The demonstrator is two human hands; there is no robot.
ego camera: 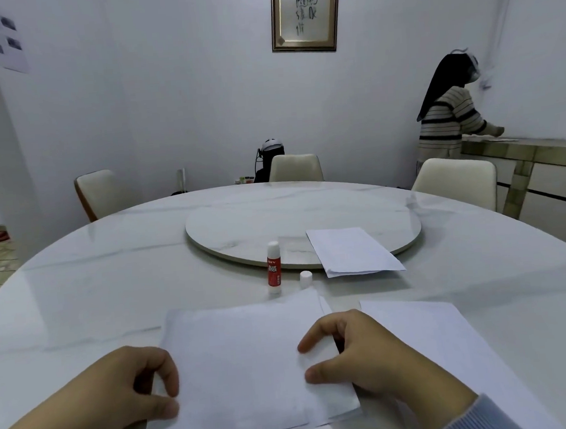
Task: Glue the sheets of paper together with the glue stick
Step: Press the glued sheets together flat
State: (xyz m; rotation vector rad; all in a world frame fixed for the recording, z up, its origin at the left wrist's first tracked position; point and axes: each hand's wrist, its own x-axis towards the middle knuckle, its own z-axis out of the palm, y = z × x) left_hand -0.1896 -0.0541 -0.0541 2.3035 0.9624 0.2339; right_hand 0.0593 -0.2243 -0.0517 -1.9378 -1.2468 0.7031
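A stack of white sheets (241, 361) lies on the near edge of the round marble table (79, 289), directly in front of the person. The left hand (119, 390) pinches the stack's left edge between curled fingers and thumb; the right hand (361, 349) pinches the right edge the same way, its fingertips (306, 345) resting on top of the paper. A second sheet (451, 343) lies flat to the right, partly under the right wrist.

Just beyond the stack the glue stick (274, 268) stands upright with its cap off; the white cap (305, 277) sits beside it on the table, to its right. Behind them a turntable (242, 224) takes up the table's middle, and another pile of paper (351, 251) rests on its front rim, overhanging toward the cap.

Three pale chairs (295, 168) ring the far side. A framed calligraphy picture (306, 13) hangs on the wall, and another person (448, 112) in a striped top stands at a side counter (538, 153) on the right.
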